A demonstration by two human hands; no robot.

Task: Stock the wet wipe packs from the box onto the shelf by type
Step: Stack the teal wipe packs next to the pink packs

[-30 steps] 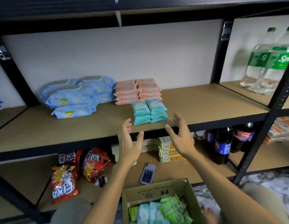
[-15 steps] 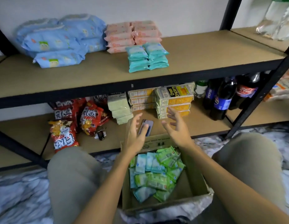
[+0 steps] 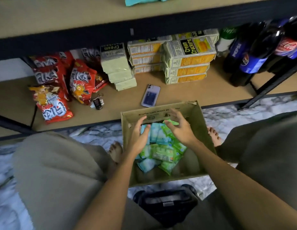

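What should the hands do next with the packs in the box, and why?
Probably lower both hands and close them on a few packs of one colour. The left hand and right hand hover open over the cardboard box, holding nothing. Light blue packs lie under the fingers, with green packs mixed in nearer the person, so picking one colour keeps the types apart.

On the lower board, red snack bags (image 3: pixel 52 90) lie at the left, some overlapping. Just right of them sits a key fob (image 3: pixel 98 103). Stacks of cream cracker packs (image 3: pixel 188 62) stand at the back, with pale green packs (image 3: pixel 118 70) leaning in a stepped pile to their left. A phone (image 3: pixel 150 95) lies face down in front of them. Dark cola bottles (image 3: pixel 254 58) stand at the right. The floor (image 3: pixel 230 118) is marbled white.
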